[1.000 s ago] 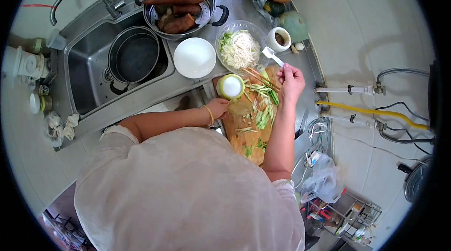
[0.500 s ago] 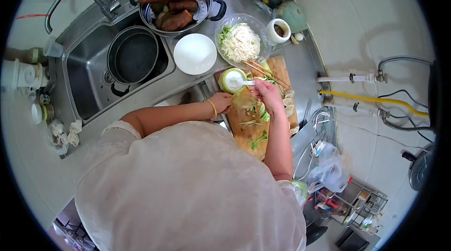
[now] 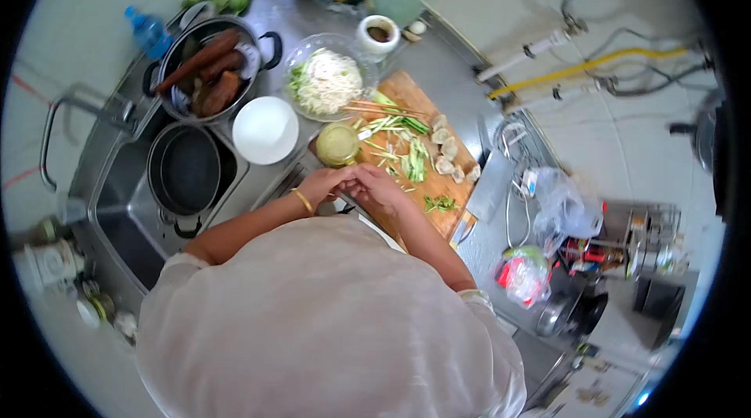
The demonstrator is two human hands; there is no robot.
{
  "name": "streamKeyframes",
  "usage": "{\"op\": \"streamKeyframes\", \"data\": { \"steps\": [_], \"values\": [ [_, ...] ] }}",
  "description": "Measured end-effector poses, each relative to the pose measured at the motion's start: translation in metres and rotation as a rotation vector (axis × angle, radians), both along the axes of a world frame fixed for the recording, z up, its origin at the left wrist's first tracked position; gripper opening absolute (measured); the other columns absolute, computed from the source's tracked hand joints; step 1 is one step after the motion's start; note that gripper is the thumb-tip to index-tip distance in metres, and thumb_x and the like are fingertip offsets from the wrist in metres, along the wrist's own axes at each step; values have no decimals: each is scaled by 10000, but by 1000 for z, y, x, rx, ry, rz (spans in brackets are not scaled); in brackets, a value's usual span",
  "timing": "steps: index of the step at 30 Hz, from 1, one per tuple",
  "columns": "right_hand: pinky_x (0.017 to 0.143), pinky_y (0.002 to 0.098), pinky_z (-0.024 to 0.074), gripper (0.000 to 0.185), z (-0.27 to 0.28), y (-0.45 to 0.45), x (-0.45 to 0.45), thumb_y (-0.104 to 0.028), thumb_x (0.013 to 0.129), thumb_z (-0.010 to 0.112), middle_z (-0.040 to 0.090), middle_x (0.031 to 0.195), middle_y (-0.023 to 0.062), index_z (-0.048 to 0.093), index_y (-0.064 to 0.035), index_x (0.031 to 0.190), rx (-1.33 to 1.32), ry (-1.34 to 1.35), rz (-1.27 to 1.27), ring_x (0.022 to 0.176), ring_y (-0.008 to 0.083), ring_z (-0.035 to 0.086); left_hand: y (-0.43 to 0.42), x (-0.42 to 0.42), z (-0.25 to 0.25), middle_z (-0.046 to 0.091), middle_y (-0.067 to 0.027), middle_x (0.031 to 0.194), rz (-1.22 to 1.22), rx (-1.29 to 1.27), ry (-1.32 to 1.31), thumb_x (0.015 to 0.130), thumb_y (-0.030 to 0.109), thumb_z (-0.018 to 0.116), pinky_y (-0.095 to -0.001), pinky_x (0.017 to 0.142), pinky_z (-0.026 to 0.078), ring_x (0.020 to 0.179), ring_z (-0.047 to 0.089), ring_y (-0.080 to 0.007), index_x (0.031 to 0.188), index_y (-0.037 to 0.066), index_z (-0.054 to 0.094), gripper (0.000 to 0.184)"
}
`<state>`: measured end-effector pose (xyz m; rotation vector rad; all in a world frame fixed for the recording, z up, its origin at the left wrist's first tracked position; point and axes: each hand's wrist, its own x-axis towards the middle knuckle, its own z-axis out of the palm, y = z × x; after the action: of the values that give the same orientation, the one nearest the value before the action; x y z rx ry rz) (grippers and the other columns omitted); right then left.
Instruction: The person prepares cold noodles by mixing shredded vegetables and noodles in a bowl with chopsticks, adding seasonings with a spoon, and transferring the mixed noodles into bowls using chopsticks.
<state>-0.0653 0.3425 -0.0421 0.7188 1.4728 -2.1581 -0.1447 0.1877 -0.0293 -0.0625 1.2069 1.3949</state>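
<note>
My left hand (image 3: 322, 186), with a yellow bangle at the wrist, meets my right hand (image 3: 379, 186) at the left edge of the wooden cutting board (image 3: 451, 218). The fingers of both are bent and close together, and whatever they hold is hidden. Just beyond them sits a jar (image 3: 338, 146) with its greenish lid over the top; a small white piece shows at its right side. Cut green strips (image 3: 415, 160), chopped leaves (image 3: 442, 203) and pale pieces (image 3: 444, 147) lie on the board. Chopsticks (image 3: 383, 108) rest across its far part, beside a bowl of white shreds (image 3: 330, 83).
A white bowl (image 3: 265, 130) stands left of the jar. Further left are a steamer pot (image 3: 261, 64) with brown roots and a dark pot (image 3: 185, 168) in the sink (image 3: 117, 211). A cleaver (image 3: 491, 185) lies right of the board, near plastic bags (image 3: 565, 207).
My right hand has left the jar, no longer holding the white spoon, and come down to my left hand. The jar's lid now covers it. The view has turned towards the right.
</note>
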Motion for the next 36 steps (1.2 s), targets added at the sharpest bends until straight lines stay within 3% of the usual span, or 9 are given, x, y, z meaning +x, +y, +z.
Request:
{"op": "streamKeyframes", "data": {
  "steps": [5, 11, 16, 17, 19, 21, 29, 33, 36],
  "values": [
    [439, 179, 346, 237, -17, -3, 6, -276, 885, 450, 576, 718, 8, 545, -84, 786, 112, 77, -79, 544, 78, 508, -6, 7, -2, 528, 45, 699, -146, -70, 410, 811, 366, 574, -182, 523, 340, 593, 445, -46, 864, 72, 637, 306],
    [497, 195, 365, 245, 0, 13, 52, -297, 905, 408, 546, 707, -12, 507, -112, 779, -69, 152, -185, 599, 79, 518, -18, -5, 7, 566, -7, 905, -193, 116, 128, 867, 248, 502, -237, 711, 432, 775, 520, -91, 1027, 39, 588, 277],
    [518, 208, 400, 238, 38, 35, 145, -265, 894, 429, 547, 700, 32, 507, -76, 774, -211, 225, -608, 608, 98, 529, -8, -15, 3, 564, -34, 954, -374, 254, -14, 895, 219, 447, -284, 756, 440, 820, 536, -124, 1100, 34, 534, 289],
    [528, 205, 418, 224, 53, 40, 169, -251, 884, 444, 539, 679, 31, 510, -74, 763, -195, 186, -724, 597, 95, 528, -1, -13, 1, 563, -38, 964, -396, 268, -65, 899, 216, 441, -291, 761, 441, 823, 539, -128, 1115, 36, 522, 294],
    [558, 212, 427, 202, 36, 59, 230, -244, 865, 461, 538, 685, 46, 506, -70, 772, 329, 316, -782, 611, 103, 528, 14, -6, -4, 559, -37, 963, -426, 219, -50, 902, 228, 430, -294, 765, 440, 822, 536, -128, 1121, 45, 515, 298],
    [545, 221, 424, 175, 70, 83, 284, -233, 840, 482, 537, 685, 51, 504, -72, 773, 126, 162, -1135, 602, 111, 522, 32, 4, -4, 556, -35, 962, -435, 176, -10, 905, 240, 420, -298, 770, 439, 821, 534, -127, 1128, 54, 508, 303],
    [544, 239, 411, 247, 42, 264, 574, -298, 891, 422, 511, 652, 20, 495, -99, 765, 662, 67, -1664, 584, 115, 496, 95, 89, -15, 547, -3, 918, -265, 105, -40, 874, 307, 456, -297, 723, 447, 807, 530, -131, 1094, 98, 511, 308],
    [532, 230, 387, 218, 3, 354, 683, -306, 863, 482, 488, 652, -5, 497, -113, 763, 639, 15, -1927, 582, 106, 474, 115, 127, -8, 565, 2, 877, -229, -51, -16, 855, 337, 482, -305, 706, 442, 775, 541, -134, 1051, 129, 530, 291],
    [561, 241, 379, 119, -67, 414, 765, -227, 829, 494, 417, 656, -24, 490, -125, 768, 616, 200, -1930, 600, 123, 430, 123, 144, 1, 557, 19, 807, -108, -203, -6, 839, 326, 520, -315, 674, 451, 718, 532, -133, 998, 147, 551, 241]
  ]
}}
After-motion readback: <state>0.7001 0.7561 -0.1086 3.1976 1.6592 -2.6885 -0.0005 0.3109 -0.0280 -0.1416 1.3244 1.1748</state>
